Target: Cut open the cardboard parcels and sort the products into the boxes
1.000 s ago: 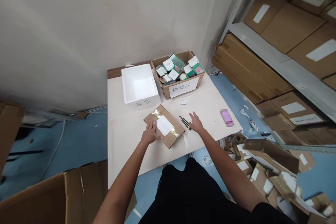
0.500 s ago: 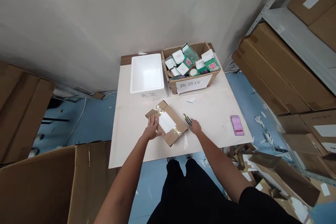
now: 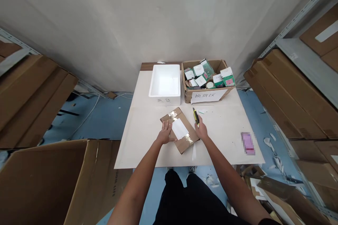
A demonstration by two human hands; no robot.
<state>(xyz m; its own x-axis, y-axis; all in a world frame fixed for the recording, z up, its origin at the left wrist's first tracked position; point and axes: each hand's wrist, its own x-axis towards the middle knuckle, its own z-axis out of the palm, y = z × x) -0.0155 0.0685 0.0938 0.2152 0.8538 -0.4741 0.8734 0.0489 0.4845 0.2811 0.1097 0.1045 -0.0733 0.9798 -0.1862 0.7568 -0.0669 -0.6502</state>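
Observation:
A flat brown cardboard box (image 3: pixel 188 125), with a white label and shiny clear tape near two ends, lies turned at an angle on the white table. Spread over its left edge is my left hand (image 3: pixel 165 133), fingers on the top and thumb along the near side. In my right hand (image 3: pixel 201 129), just off the box's right corner, is a yellow and black utility knife (image 3: pixel 195 116). The knife points away from me, and its blade is too small to make out.
Behind the box stand a white foam bin (image 3: pixel 165 100) and an open carton (image 3: pixel 228 91) of small green-and-white boxes. A blurred pink item (image 3: pixel 248 143) lies at the table's right. Large cartons (image 3: pixel 79 175) flank the table, and paper scraps lie on the floor.
The whole view has shifted, with the table now lower and further right in the picture. The knife has turned from slanting left to pointing nearly straight away. My left hand stays on the box.

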